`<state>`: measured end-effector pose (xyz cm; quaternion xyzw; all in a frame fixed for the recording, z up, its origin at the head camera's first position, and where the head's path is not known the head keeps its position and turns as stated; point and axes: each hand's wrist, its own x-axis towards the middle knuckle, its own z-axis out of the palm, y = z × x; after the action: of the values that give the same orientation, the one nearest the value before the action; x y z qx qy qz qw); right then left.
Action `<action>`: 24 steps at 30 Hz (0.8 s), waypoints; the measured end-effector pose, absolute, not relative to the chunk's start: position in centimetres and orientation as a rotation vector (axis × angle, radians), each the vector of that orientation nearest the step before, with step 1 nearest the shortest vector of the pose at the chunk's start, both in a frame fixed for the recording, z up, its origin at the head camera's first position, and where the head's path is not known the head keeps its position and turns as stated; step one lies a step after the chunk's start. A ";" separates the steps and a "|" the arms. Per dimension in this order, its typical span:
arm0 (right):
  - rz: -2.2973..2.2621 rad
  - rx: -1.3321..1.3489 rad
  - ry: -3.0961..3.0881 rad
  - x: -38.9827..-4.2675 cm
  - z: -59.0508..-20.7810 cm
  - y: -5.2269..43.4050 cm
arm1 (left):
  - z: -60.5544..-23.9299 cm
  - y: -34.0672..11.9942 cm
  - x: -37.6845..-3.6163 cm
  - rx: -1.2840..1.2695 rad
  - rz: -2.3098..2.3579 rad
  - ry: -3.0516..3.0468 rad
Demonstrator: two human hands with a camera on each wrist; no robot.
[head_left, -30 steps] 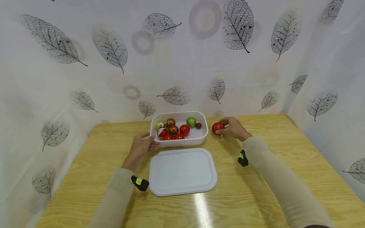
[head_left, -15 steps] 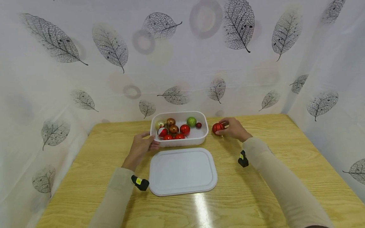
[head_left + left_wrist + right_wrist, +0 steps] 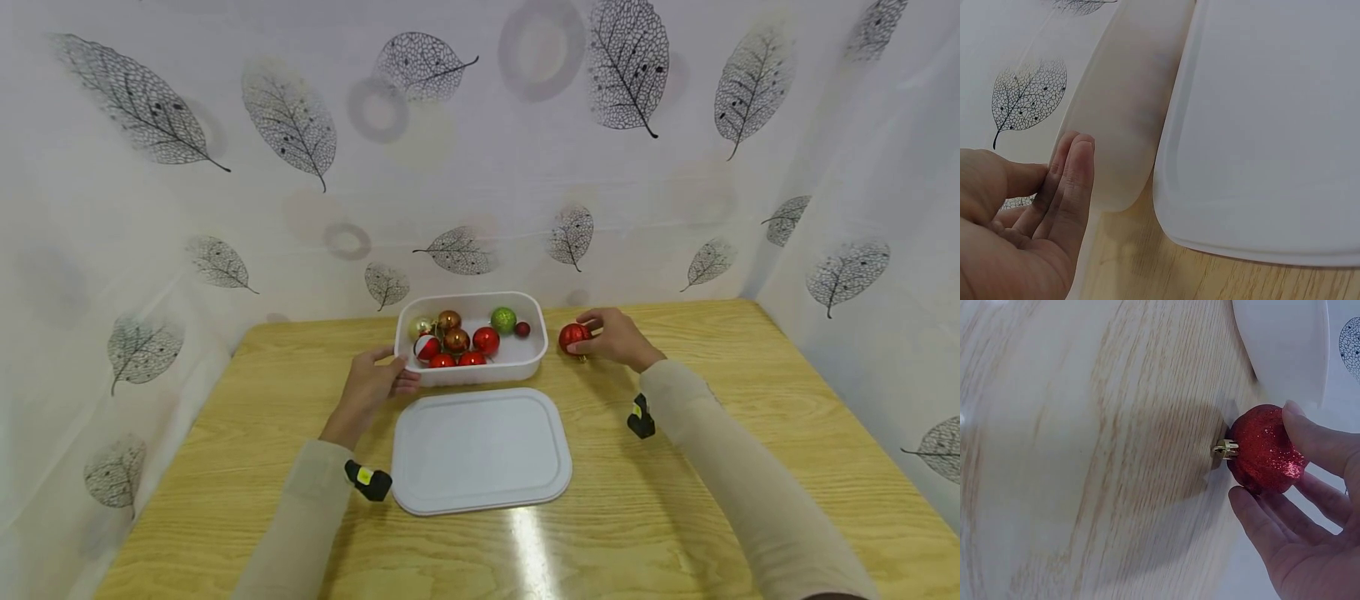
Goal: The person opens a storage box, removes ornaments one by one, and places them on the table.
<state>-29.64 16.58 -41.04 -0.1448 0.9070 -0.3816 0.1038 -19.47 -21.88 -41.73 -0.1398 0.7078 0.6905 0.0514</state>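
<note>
A white plastic box [image 3: 510,372] holds several Christmas baubles: red, copper-brown, green, pale gold and red-and-white. At its front left corner my left hand [image 3: 369,385] grips the wall, thumb at the rim and fingers along the outside; the left wrist view shows these fingers [image 3: 1072,187] against the wall. To the right of the box, my right hand [image 3: 617,338] holds a red glittery bauble [image 3: 1266,450] between thumb and fingers. The bauble's gold cap [image 3: 1227,449] faces away from the palm, close to the tabletop.
A white lid [image 3: 482,452] lies flat on the wooden table [image 3: 247,433], just in front of the box. Behind the table hangs a pale leaf-print curtain [image 3: 480,167], which also runs along both sides. Each wrist carries a small black camera [image 3: 368,481].
</note>
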 end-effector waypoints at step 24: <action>-1.151 -0.473 2.692 -29.6 -38.0 17.2 | -41.5 -21.9 -19.4 -0.437 2.087 2.167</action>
<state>-29.61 17.24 -37.97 -0.1589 0.9042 -0.3866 0.0879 -19.44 -21.87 -41.53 -0.1434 0.7119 0.6856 0.0506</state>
